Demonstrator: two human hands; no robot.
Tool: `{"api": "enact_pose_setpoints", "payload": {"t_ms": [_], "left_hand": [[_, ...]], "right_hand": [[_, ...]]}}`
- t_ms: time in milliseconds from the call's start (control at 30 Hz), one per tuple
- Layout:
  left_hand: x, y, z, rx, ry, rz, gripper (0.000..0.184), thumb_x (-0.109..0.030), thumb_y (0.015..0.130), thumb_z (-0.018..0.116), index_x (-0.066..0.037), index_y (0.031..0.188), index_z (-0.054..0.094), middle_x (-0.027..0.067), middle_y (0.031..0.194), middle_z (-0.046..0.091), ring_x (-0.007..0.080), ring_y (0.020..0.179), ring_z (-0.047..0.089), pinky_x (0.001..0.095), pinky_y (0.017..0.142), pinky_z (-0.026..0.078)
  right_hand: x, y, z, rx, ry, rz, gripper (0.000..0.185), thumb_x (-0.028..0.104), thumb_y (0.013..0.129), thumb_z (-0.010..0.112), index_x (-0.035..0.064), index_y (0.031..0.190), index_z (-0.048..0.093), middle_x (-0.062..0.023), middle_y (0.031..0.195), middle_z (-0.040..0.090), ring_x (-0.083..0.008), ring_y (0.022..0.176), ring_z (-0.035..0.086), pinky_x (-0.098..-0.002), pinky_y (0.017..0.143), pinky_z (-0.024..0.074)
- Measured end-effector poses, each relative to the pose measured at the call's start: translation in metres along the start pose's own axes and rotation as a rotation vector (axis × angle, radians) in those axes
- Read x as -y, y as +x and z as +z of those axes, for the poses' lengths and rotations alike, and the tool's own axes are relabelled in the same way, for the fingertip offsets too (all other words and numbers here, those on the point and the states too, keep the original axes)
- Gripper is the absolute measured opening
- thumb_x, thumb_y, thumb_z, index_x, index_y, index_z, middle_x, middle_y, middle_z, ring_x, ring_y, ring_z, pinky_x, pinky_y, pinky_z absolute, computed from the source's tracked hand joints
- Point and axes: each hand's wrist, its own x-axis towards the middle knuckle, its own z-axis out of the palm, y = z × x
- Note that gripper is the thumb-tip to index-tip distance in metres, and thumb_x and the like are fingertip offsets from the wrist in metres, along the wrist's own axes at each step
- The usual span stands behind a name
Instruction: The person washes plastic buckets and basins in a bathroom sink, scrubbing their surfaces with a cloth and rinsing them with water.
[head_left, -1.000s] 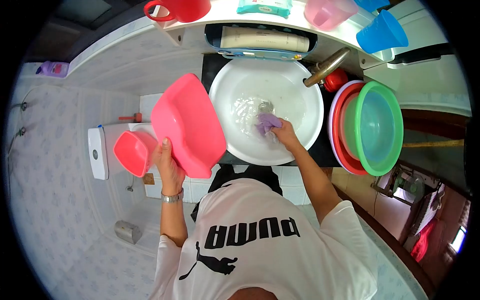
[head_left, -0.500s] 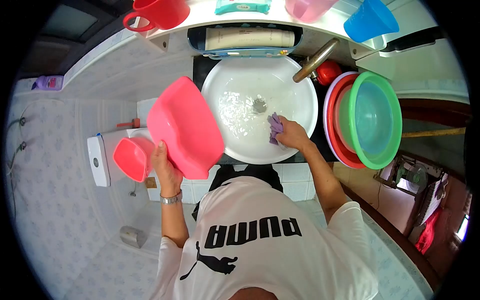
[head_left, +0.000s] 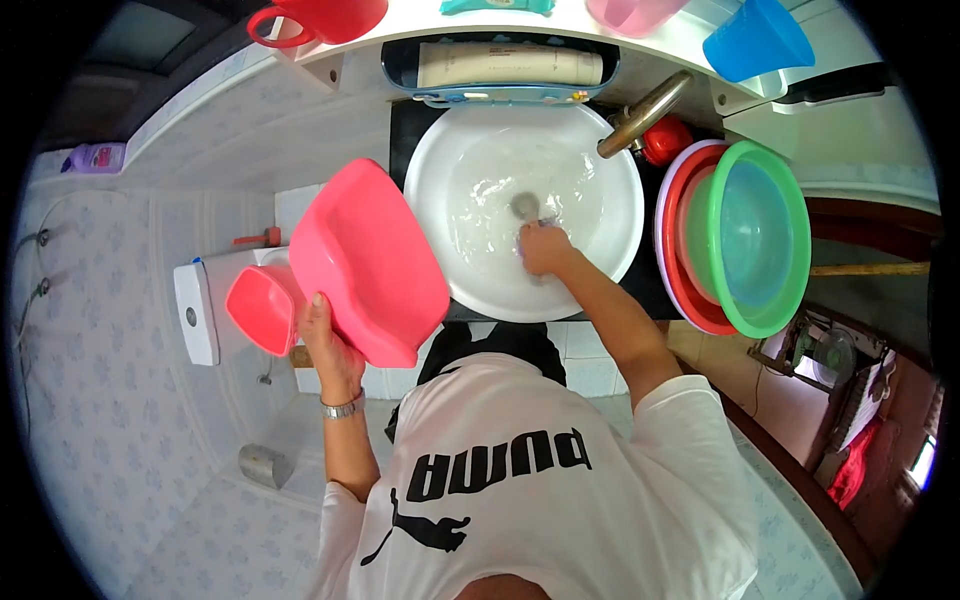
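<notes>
Nearest to me is the person's white shirt (head_left: 480,470), with black lettering and a leaping cat. The left hand (head_left: 332,345), a watch (head_left: 343,408) at its wrist, pinches the near edge of a big pink basin (head_left: 385,265), thumb on the upper side, and holds it tilted beside the sink. The right hand (head_left: 546,248) is down in the white sink (head_left: 425,205), bunched over a purple cloth (head_left: 521,243); only scraps of purple show past the knuckles, and I can't make out the fingertips. Water glints around it, and the drain (head_left: 524,206) lies just beyond.

Off to the left sits a smaller pink tub (head_left: 260,312). To the right of the sink leans a nest of basins, a green basin (head_left: 765,240) foremost. Farther back, a metal tap (head_left: 645,112) reaches over the sink rim, near a blue caddy (head_left: 500,96) holding a pale tube (head_left: 510,65). Behind that, a white shelf (head_left: 425,28) carries a red mug (head_left: 335,15) and a blue cup (head_left: 757,42).
</notes>
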Motion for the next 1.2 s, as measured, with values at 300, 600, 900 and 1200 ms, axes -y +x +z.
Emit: {"api": "enact_pose_setpoints", "payload": {"t_ms": [300, 600, 900, 1200], "left_hand": [[-0.003, -0.009, 0.007, -0.022, -0.159, -0.056, 0.037, -0.033, 0.098, 0.057, -0.002, 0.117, 0.058, 0.0067, 0.113, 0.064, 0.0173, 0.103, 0.060, 0.0348, 0.089, 0.050], [0.029, 0.013, -0.002, -0.003, -0.466, -0.249, 0.039, -0.037, 0.102, 0.048, -0.006, 0.124, 0.056, 0.0070, 0.124, 0.062, 0.0202, 0.113, 0.058, 0.0385, 0.099, 0.047], [0.059, 0.030, 0.042, 0.073, -0.278, -0.349, 0.045, -0.038, 0.102, 0.049, -0.001, 0.126, 0.053, 0.0102, 0.125, 0.060, 0.0203, 0.112, 0.059, 0.0384, 0.097, 0.048], [0.083, 0.041, 0.090, 0.265, -0.007, -0.471, 0.056, -0.053, 0.099, 0.043, -0.005, 0.126, 0.054, 0.0091, 0.120, 0.062, 0.0190, 0.106, 0.061, 0.0374, 0.092, 0.052]], "right_hand": [[0.012, 0.018, -0.003, -0.092, 0.110, 0.097, 0.035, 0.016, 0.079, 0.058, -0.0009, 0.109, 0.058, -0.0188, 0.110, 0.066, -0.0325, 0.102, 0.066, -0.0433, 0.085, 0.0530], [-0.005, -0.007, 0.007, -0.376, 0.474, 0.118, 0.040, 0.017, 0.074, 0.062, 0.0073, 0.113, 0.066, -0.0187, 0.106, 0.068, -0.0352, 0.098, 0.066, -0.0435, 0.085, 0.0523], [0.007, -0.046, -0.028, -0.487, 1.290, 0.274, 0.043, -0.001, 0.078, 0.054, -0.0008, 0.120, 0.063, -0.0101, 0.096, 0.071, -0.0208, 0.091, 0.067, -0.0294, 0.082, 0.0511], [0.109, -0.062, -0.083, -0.976, 0.812, -0.268, 0.056, 0.008, 0.080, 0.060, 0.0066, 0.135, 0.050, -0.0202, 0.125, 0.054, -0.0411, 0.105, 0.059, -0.0462, 0.091, 0.0485]]}}
